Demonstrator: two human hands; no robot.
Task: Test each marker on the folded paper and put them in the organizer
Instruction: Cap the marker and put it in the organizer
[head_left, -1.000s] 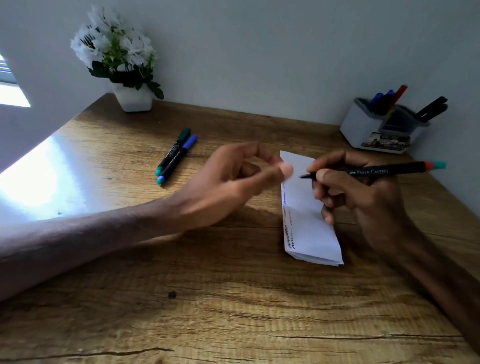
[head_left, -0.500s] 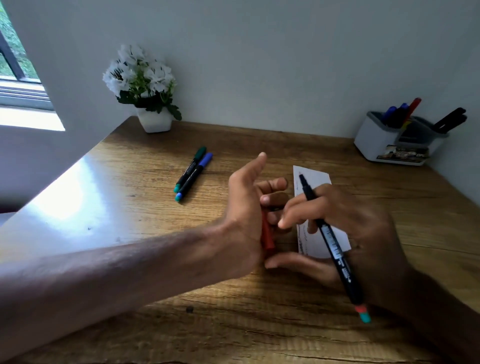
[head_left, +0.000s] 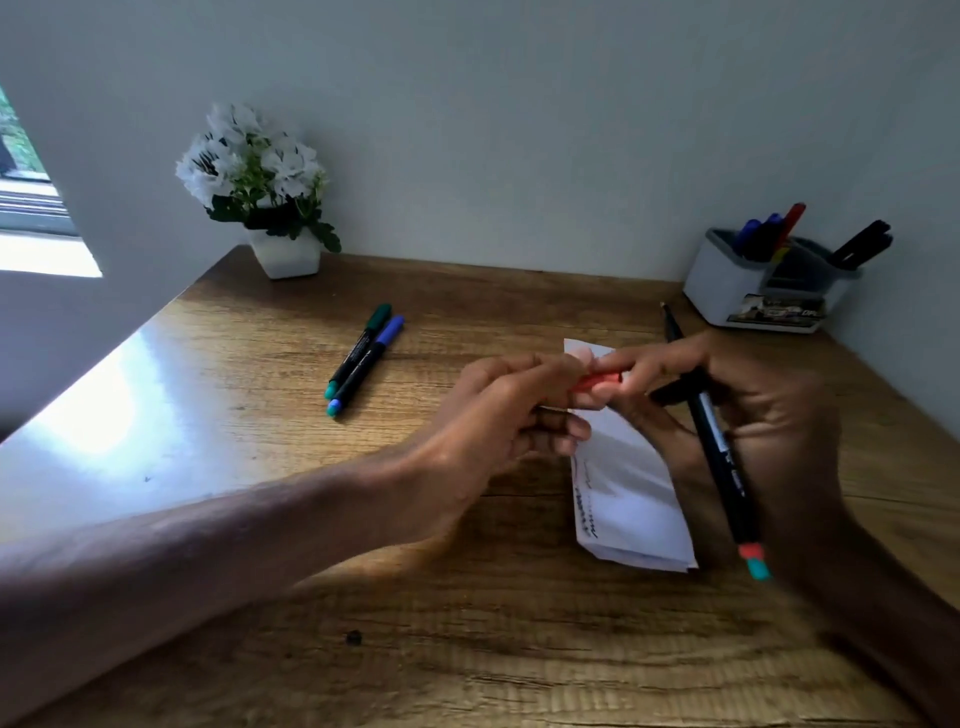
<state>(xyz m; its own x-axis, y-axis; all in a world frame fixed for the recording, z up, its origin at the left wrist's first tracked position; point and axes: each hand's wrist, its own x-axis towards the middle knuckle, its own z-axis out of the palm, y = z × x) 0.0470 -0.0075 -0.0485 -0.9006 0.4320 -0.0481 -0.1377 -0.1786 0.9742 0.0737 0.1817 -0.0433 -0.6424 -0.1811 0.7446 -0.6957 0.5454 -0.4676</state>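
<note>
My left hand (head_left: 498, 415) pinches a red marker cap (head_left: 597, 383) at its fingertips, above the folded white paper (head_left: 634, 499). My right hand (head_left: 769, 415) grips an uncapped black marker (head_left: 722, 452), tip pointing away, red-and-teal end toward me. Its thumb and forefinger also touch the red cap. The paper lies on the wooden desk with scribbles along its left edge. A green-capped marker (head_left: 363, 340) and a blue-capped marker (head_left: 371, 358) lie side by side to the left. The white organizer (head_left: 727, 286) holds several markers at the back right.
A white pot of flowers (head_left: 283, 254) stands at the desk's back left corner. Walls close the desk at the back and right. A window (head_left: 31, 208) is at the far left, and glare falls on the desk's left side.
My left hand has turned and brought the red cap up to my right hand's fingertips. The marker in my right hand has swung from level to pointing away from me.
</note>
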